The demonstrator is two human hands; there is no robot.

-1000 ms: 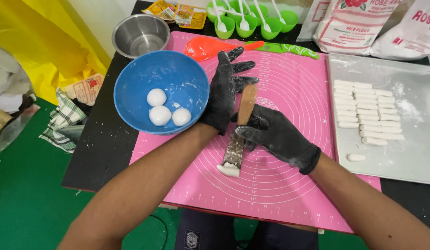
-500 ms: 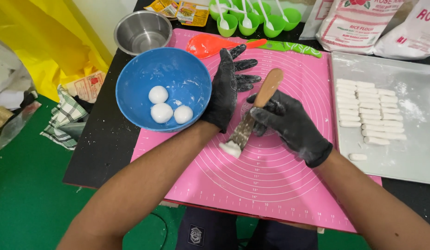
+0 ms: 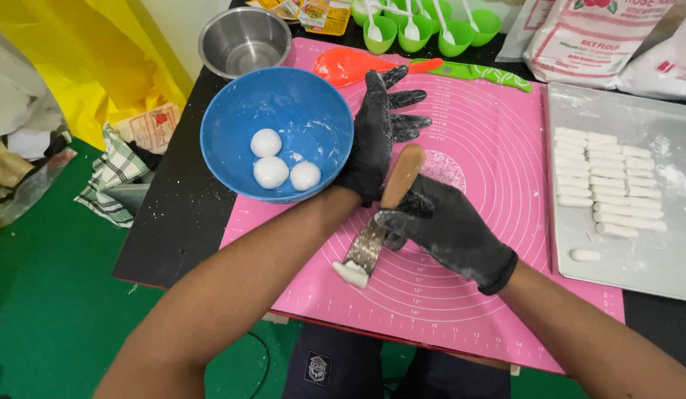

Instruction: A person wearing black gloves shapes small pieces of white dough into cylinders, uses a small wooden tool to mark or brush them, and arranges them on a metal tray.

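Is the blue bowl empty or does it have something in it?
Not empty. The blue bowl holds three white dough balls clustered near its bottom, and its inside is dusted with white flour.

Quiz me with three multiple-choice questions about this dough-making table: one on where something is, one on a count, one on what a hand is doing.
1. Where do the cut white dough sticks lie?
A. in the steel bowl
B. on the grey tray at the right
C. on the green floor

2. How many dough balls are in the blue bowl?
A. one
B. three
C. six

3. What is the right hand doing?
A. gripping a wooden-handled scraper
B. resting empty
C. lifting a spoon

Answers:
1 B, the sticks sit in rows on the grey tray.
2 B, three white balls show in the bowl.
3 A, its gloved fingers wrap the scraper, which has dough at the blade tip.
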